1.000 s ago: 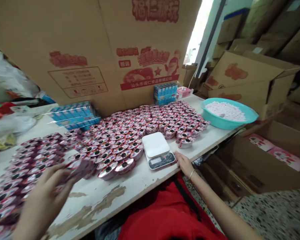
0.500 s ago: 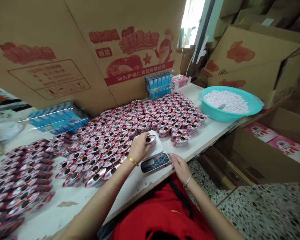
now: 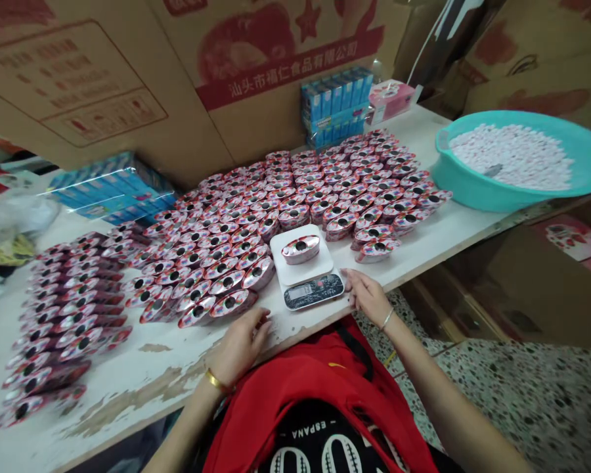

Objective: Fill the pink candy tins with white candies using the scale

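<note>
A white digital scale (image 3: 278, 257) with a dark display panel (image 3: 311, 292) lies near the table's front edge. On its platform sits one small stack of shiny oval pink-and-red packaging pieces (image 3: 301, 248) with a dark hole through the middle, touched by no hand. My left hand (image 3: 241, 343) rests by the table edge left of the scale, its fingers loosely bent, apart and holding nothing. My right hand (image 3: 367, 295) is at the scale's right corner, fingertips against or right beside its edge, fingers apart. Many similar oval stacks (image 3: 221, 266) stand in rows behind and left of the scale.
A turquoise basin (image 3: 465, 187) of small white pieces (image 3: 517, 154) stands at the right. Blue shrink-wrapped packs (image 3: 115, 190) and a pink box (image 3: 390, 98) sit before a large cardboard box (image 3: 256, 125). An open carton (image 3: 517, 282) stands below the table's right side.
My left hand has let go of the oval stack on the scale and drawn back down and left to the table edge. My right hand stays by the scale. The view has tilted downward.
</note>
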`<state>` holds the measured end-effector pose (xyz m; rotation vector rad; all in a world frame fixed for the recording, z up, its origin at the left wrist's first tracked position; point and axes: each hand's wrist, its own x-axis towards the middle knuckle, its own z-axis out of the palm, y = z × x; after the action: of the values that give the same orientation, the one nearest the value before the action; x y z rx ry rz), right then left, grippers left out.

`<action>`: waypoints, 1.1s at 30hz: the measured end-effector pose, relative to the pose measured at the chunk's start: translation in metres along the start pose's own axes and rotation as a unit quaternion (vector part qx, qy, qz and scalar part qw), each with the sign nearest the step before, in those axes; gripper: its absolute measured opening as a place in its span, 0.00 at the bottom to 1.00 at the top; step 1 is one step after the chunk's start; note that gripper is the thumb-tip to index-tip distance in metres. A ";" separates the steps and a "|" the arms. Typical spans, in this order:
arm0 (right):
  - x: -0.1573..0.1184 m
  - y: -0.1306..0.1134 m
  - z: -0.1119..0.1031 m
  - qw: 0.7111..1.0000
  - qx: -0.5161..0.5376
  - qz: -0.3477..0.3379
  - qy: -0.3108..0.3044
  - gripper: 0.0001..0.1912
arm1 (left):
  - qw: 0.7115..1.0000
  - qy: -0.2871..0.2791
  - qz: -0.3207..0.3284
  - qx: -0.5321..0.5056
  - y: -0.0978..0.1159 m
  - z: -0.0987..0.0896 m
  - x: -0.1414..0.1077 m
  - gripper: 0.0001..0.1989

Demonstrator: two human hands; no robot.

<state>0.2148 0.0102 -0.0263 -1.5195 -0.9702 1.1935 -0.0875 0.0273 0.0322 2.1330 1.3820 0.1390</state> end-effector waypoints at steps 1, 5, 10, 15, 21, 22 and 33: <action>-0.001 0.000 0.000 1.000 0.001 0.001 0.003 0.31 | 1.000 -0.004 -0.004 -0.007 -0.003 0.004 0.000 0.13; -0.004 -0.001 0.001 1.000 -0.001 0.000 0.016 0.33 | 1.000 -0.007 0.002 -0.021 -0.007 0.009 0.006 0.13; -0.006 -0.009 0.002 0.999 -0.020 -0.007 0.025 0.32 | 0.999 0.002 0.023 -0.027 -0.005 0.010 0.017 0.13; -0.007 -0.025 0.000 0.995 -0.062 -0.041 0.062 0.29 | 0.999 0.007 0.030 -0.028 -0.007 0.012 0.020 0.13; -0.004 -0.047 0.005 0.987 -0.127 -0.086 0.056 0.26 | 0.994 0.080 0.076 -0.027 0.004 0.000 0.025 0.12; -0.002 -0.050 0.008 0.985 -0.134 -0.095 0.053 0.26 | 0.989 0.109 0.097 -0.014 0.009 -0.005 0.030 0.13; 0.002 -0.059 0.021 0.984 -0.103 -0.134 0.058 0.22 | 0.976 0.072 0.140 0.152 0.074 -0.044 0.141 0.16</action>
<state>0.1927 0.0306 0.0291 -1.5419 -1.2059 0.8248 0.0187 0.1458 0.0758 2.6162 1.2362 0.2072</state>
